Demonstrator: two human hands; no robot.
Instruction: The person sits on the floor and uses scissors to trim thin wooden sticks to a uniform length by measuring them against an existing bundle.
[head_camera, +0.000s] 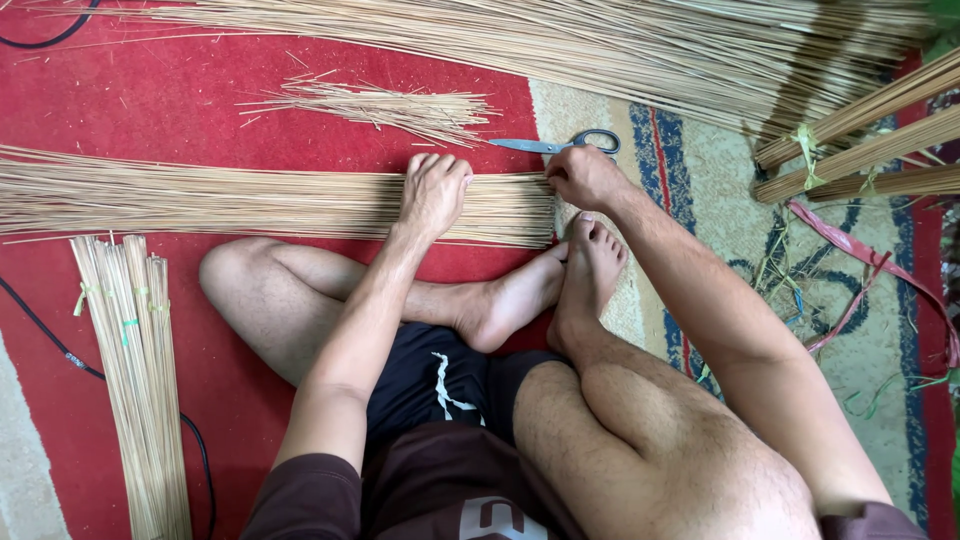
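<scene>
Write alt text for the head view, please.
Seated cross-legged on a red mat, a person presses the left hand on a flat spread of thin sticks while the right hand grips their ends; scissors lie just beyond.

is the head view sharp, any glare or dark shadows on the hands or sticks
Head view: even, soft light, no glare; left hand and right hand on the row of thin sticks are sharp; only faint shadows under the arms; scissors crisp; slight wide-angle bending toward the edges.

No packages, labels, signs or screens are visible.
</scene>
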